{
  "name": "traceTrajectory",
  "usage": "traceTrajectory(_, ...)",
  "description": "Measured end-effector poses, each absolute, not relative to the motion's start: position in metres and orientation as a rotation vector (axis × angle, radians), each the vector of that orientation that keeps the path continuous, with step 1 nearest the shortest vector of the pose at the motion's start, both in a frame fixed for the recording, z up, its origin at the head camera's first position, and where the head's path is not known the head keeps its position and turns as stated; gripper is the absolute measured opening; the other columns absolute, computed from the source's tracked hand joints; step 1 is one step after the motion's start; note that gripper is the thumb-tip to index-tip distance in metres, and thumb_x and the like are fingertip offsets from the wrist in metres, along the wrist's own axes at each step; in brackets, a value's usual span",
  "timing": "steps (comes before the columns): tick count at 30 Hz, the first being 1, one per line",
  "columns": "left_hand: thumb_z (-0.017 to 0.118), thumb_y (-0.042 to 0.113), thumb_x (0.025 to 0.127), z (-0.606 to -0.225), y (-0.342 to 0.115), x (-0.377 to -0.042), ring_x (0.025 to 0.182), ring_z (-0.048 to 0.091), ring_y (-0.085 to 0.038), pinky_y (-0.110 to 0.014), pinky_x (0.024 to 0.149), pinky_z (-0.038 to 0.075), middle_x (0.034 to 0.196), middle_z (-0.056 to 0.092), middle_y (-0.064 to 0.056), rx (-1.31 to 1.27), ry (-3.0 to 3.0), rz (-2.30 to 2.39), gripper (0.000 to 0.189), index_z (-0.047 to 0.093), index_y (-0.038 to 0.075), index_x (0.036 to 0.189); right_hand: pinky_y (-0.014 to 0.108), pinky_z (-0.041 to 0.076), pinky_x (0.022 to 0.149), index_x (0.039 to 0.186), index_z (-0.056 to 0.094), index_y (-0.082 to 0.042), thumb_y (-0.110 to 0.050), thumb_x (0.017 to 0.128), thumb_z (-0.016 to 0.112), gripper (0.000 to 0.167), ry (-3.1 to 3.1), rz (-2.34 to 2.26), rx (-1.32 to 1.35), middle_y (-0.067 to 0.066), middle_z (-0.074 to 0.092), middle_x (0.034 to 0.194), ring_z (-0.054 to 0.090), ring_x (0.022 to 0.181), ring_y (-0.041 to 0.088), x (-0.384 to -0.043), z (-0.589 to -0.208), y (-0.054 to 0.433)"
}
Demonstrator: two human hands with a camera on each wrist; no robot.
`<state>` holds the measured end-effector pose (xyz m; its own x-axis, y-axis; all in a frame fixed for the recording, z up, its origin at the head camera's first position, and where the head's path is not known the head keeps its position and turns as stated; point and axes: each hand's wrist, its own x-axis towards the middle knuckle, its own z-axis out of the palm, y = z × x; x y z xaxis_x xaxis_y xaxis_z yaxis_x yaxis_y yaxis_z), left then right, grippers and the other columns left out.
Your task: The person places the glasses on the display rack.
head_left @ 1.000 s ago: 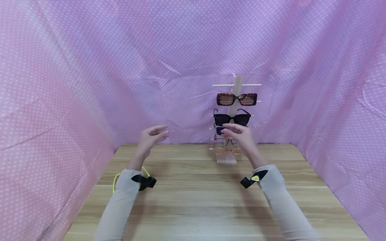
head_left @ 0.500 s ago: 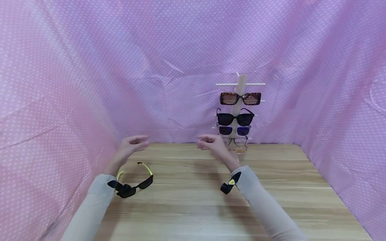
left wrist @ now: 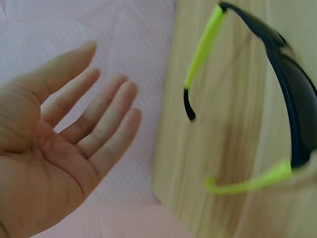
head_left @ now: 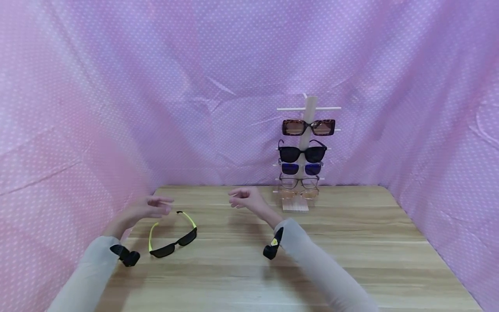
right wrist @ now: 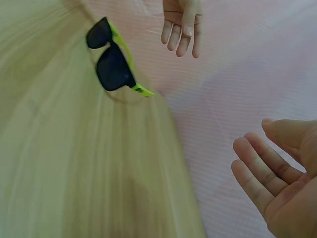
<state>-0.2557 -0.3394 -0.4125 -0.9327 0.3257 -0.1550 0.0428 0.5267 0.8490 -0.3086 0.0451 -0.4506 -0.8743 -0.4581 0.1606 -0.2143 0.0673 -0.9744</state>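
Observation:
A pair of sunglasses with dark lenses and yellow-green temples lies unfolded on the left part of the table, lenses toward the near edge. My left hand is in the air just beyond and left of it, holding nothing. In the left wrist view the fingers are spread and relaxed, apart from the sunglasses. My right hand hovers over the table's middle, between the sunglasses and the display stand. Its fingers are loosely bent with nothing in them.
A wooden display stand stands at the back right, bearing several pairs of glasses, among them tortoiseshell sunglasses and black sunglasses. Its top bar bears no glasses. Pink dotted cloth surrounds the wood-grain table.
Both hands have moved left and lower. The right hand has left the front of the stand. The sunglasses on the table, earlier mostly hidden behind the left arm, now show fully.

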Motion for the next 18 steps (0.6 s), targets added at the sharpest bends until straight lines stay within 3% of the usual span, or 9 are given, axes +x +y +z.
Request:
traceTrajectory(2,0.069,0.02,0.098,-0.414,-0.346,-0.252,0.107,0.07,-0.016,-0.03,0.091,0.059,0.134,0.062,-0.029,0.325,2.464,1.288,0.057,0.05,-0.007,0.144,0.053,0.061,0.088,0.124,0.067,0.009,-0.004,0.095,0.07,0.033,2.145,-1.87,-0.695,0.024,0.076,0.102,0.075,0.084,0.015,-0.307,-0.454,0.036)
traceTrajectory(8,0.068,0.021,0.097,-0.42,-0.363,-0.243,0.117,0.065,-0.025,-0.035,0.093,0.055,0.139,0.059,-0.031,0.337,2.44,1.174,0.052,0.056,-0.002,0.142,0.049,0.062,0.086,0.121,0.069,0.008,-0.003,0.094,0.07,0.029,2.131,-1.814,-0.709,0.026,0.075,0.103,0.076,0.089,0.028,-0.303,-0.46,0.013)
traceTrajectory(12,0.069,0.019,0.096,-0.426,-0.374,-0.24,0.116,0.065,-0.027,-0.035,0.092,0.057,0.135,0.061,-0.032,0.328,2.393,1.145,0.053,0.055,-0.006,0.14,0.053,0.061,0.087,0.122,0.068,0.008,0.0,0.095,0.066,0.028,2.117,-1.784,-0.737,0.029,0.074,0.104,0.076,0.093,0.032,-0.302,-0.467,0.001)
traceTrajectory(16,0.07,0.016,0.095,-0.431,-0.384,-0.238,0.109,0.066,-0.018,-0.03,0.089,0.059,0.132,0.063,-0.03,0.29,2.342,1.133,0.056,0.052,-0.011,0.14,0.056,0.06,0.086,0.123,0.066,0.01,0.001,0.096,0.065,0.029,2.104,-1.756,-0.778,0.03,0.074,0.104,0.076,0.086,0.022,-0.301,-0.475,-0.009)
traceTrajectory(18,0.07,0.013,0.094,-0.434,-0.388,-0.236,0.103,0.063,-0.015,-0.03,0.086,0.058,0.127,0.064,-0.027,0.275,2.338,1.118,0.056,0.051,-0.011,0.14,0.046,0.062,0.084,0.124,0.066,0.011,0.002,0.095,0.066,0.03,2.107,-1.742,-0.802,0.03,0.073,0.104,0.073,0.083,0.011,-0.299,-0.478,-0.013)
